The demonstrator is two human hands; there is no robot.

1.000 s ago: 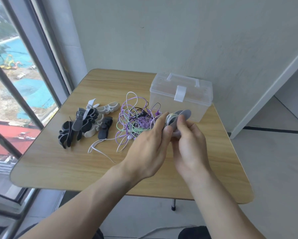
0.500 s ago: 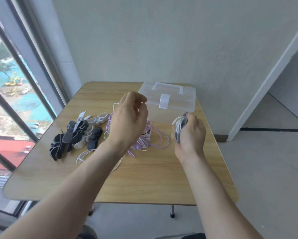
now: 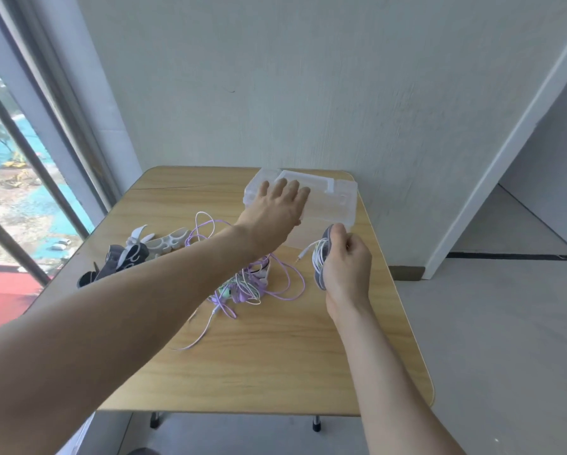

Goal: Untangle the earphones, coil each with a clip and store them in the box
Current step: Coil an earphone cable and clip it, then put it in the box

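The left hand reaches across to the clear plastic box at the far edge of the wooden counter, its fingers laid fairly straight over the near left part of the closed lid — the grip is apart, resting on the lid rather than curled round anything. The right hand hovers just in front of the box, its grip clamped on a coiled white earphone wrapped in a grey clip; the plug end of the cable sticks out to the left of the coil. Between the two forearms, on the counter, lies the tangle of remaining earphones — purple, white and pale green cables looped over one another, with one strand trailing toward the near edge. To the left of the tangle, partly hidden by the left forearm, sits a pile of spare clips in black, grey and off-white. A window runs along the left side.
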